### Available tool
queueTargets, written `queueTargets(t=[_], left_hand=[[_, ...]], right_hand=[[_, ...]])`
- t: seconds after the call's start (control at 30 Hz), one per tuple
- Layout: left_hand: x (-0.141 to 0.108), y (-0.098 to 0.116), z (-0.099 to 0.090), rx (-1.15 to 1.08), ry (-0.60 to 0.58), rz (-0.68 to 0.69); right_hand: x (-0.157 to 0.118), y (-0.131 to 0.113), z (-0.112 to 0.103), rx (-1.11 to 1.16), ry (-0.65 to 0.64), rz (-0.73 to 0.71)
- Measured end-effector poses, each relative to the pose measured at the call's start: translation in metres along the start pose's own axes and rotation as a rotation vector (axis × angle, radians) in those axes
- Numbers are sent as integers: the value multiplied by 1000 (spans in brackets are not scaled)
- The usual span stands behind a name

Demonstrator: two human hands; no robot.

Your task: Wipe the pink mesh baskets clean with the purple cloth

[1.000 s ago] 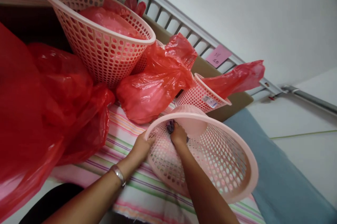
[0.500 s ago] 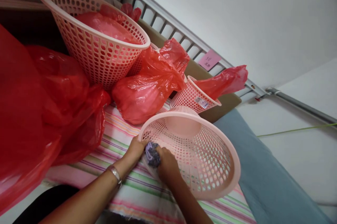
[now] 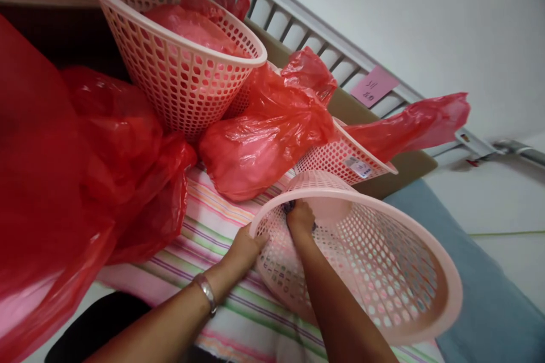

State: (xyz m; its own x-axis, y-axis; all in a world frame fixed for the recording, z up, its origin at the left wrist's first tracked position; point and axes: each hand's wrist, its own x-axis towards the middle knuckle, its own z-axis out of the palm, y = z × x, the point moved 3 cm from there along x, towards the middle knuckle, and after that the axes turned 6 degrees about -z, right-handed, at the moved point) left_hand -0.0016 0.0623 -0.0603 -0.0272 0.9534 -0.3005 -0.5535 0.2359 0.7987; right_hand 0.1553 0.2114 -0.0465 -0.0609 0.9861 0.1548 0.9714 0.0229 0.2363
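Left hand point(image 3: 246, 249): grip on pink basket point(image 3: 453, 297) rim, 9 o'clock; best braced.
Right hand point(image 3: 301, 218): grip clenched round dark cloth point(image 3: 289, 206), 10 o'clock inside; press evenly.

Smooth plastic basket point(image 3: 374, 255); glossy, crinkled plastic bag point(image 3: 259, 150); matt cloth cover point(image 3: 202, 218); shiny metal bracelet point(image 3: 206, 292)

The tipped pink mesh basket point(image 3: 452, 289) offers a way in through its mouth's right half; the right forearm point(image 3: 332, 289) fills the left, and the left hand point(image 3: 244, 246) blocks the left rim. A bulging red bag point(image 3: 255, 150) and small labelled basket point(image 3: 317, 161) crowd behind. Striped cloth point(image 3: 198, 232) leaves a lane between red sheeting point(image 3: 128, 181) and left forearm point(image 3: 170, 317).
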Motion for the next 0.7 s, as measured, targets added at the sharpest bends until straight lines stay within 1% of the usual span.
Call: queueTargets(t=[0.1,0.17,0.23,0.3,0.33,0.37,0.47,0.53,0.57,0.6,0.63,0.7], left_hand=[[2,17,-6,29,19,92],[4,20,-9,33,57,86],[5,17,-11,10,69,60],[6,13,-11,-41,50,60],[6,11,-11,-68,37,68],[6,9,-12,-91,31,74],[7,6,-14,-101,55,91],[7,3,-14,-78,67,83],[7,1,-14,-67,65,77],[7,0,-13,-60,60,71],[7,-2,-12,-54,53,62],[6,-6,-9,-59,44,40]], right_hand=[[-2,-1,-2,-16,-36,-41],[-9,-5,-7,-32,-78,-58],[-25,-13,-16,-41,-93,-59],[-54,-24,-26,-29,-81,-80],[-72,-30,-32,-12,-71,-113],[-92,-36,-37,5,-77,-154],[-155,-48,-50,80,-41,-333],[-186,-50,-56,136,-34,-421],[-194,-49,-57,160,-38,-445],[-197,-47,-58,183,-47,-453],[-195,-44,-57,201,-55,-443],[-175,-35,-53,209,-71,-364]])
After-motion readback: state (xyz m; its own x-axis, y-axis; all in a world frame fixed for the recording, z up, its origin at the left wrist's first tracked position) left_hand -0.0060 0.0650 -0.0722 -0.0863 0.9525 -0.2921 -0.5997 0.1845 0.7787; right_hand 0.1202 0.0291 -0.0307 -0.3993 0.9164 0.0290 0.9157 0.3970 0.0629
